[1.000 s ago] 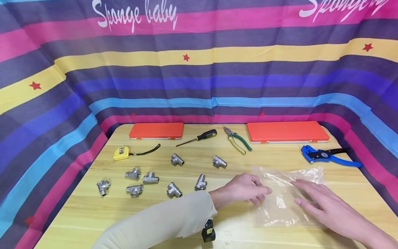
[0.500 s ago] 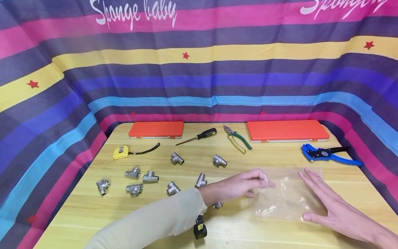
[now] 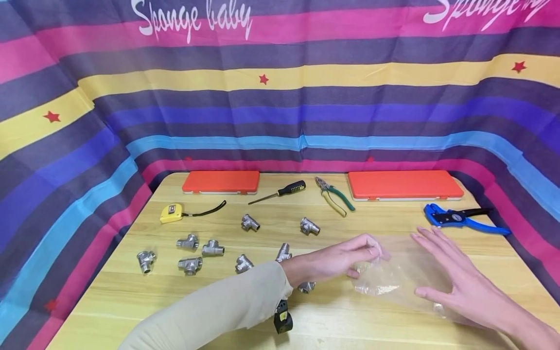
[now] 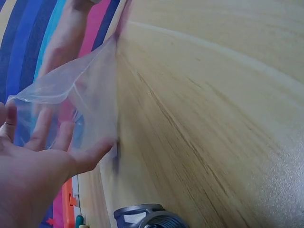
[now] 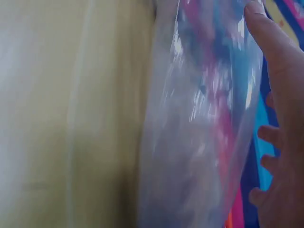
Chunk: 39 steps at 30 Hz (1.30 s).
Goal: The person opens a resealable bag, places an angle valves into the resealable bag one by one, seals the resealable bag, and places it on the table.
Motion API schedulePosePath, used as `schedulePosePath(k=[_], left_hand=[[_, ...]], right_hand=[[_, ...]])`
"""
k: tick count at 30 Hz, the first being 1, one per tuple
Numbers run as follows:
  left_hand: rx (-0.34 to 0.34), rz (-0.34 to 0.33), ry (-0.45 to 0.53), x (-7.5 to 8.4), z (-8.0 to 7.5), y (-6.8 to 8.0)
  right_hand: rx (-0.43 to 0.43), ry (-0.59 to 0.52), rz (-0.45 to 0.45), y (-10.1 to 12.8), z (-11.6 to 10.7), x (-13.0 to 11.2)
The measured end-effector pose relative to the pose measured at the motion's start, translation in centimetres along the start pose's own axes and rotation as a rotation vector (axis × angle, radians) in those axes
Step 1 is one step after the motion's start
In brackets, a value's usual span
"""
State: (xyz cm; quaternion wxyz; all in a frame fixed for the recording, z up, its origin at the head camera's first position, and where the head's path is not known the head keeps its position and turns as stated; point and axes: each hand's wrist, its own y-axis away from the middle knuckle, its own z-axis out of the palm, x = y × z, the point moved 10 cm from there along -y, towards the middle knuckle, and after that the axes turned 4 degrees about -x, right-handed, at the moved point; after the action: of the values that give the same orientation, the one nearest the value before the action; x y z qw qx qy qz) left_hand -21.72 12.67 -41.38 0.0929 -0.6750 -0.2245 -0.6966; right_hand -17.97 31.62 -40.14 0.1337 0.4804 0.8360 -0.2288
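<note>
A clear plastic bag (image 3: pixel 393 277) lies right of the middle of the wooden table (image 3: pixel 131 296), its left edge lifted off the wood. My left hand (image 3: pixel 372 253) pinches that edge; in the left wrist view the thumb (image 4: pixel 95 153) lies in front of the bag (image 4: pixel 80 95) and the fingers show through it. My right hand (image 3: pixel 442 272) is spread flat against the bag's right side, fingers straight. In the right wrist view the bag (image 5: pixel 204 118) stands beside those fingers (image 5: pixel 275 61). Several steel tee fittings (image 3: pixel 212 248) lie to the left, one (image 3: pixel 306 287) under my left wrist.
Two flat orange cases (image 3: pixel 220 182) (image 3: pixel 404 184) lie along the back edge, with a screwdriver (image 3: pixel 280 191) and green-handled pliers (image 3: pixel 334 197) between them. A blue wire stripper (image 3: pixel 459 218) sits at the right, a yellow tape measure (image 3: pixel 170 213) at the left. Striped cloth surrounds the table.
My left hand has raised the bag's left edge off the table. My right hand has slid off the top of the bag to its right side and spread.
</note>
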Motion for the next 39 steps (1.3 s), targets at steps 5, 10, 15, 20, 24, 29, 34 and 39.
schedulePosePath(k=[5, 10, 15, 20, 24, 29, 34, 39], left_hand=[[0.018, -0.022, -0.040, -0.5, 0.1, -0.1], [0.033, -0.042, -0.062, -0.7, 0.1, 0.0], [0.034, -0.037, -0.059, -0.7, 0.1, 0.1], [0.033, -0.033, -0.059, -0.6, 0.0, 0.2], [0.063, -0.021, -0.097, -0.4, -0.8, 0.5], [0.185, 0.001, -0.204, -0.3, -5.1, 1.9], [0.382, -0.045, -0.374, -0.5, -12.1, 4.6], [0.416, -0.116, -0.660, -0.8, -16.5, 6.2]], right_hand=[[0.022, 0.045, -0.072, -2.0, 1.0, -2.9], [0.050, 0.018, -0.020, -2.1, 1.0, -2.3], [0.040, -0.034, 0.024, -1.6, 1.0, -0.9], [0.110, -0.066, 0.024, -1.4, 0.8, -0.4], [0.169, -0.104, 0.059, -1.4, 0.5, 0.1], [0.197, -0.153, 0.093, -1.3, 0.2, 0.4], [0.219, -0.166, 0.031, -1.3, 0.2, 0.0], [0.223, -0.189, 0.003, -1.3, 0.2, -0.1]])
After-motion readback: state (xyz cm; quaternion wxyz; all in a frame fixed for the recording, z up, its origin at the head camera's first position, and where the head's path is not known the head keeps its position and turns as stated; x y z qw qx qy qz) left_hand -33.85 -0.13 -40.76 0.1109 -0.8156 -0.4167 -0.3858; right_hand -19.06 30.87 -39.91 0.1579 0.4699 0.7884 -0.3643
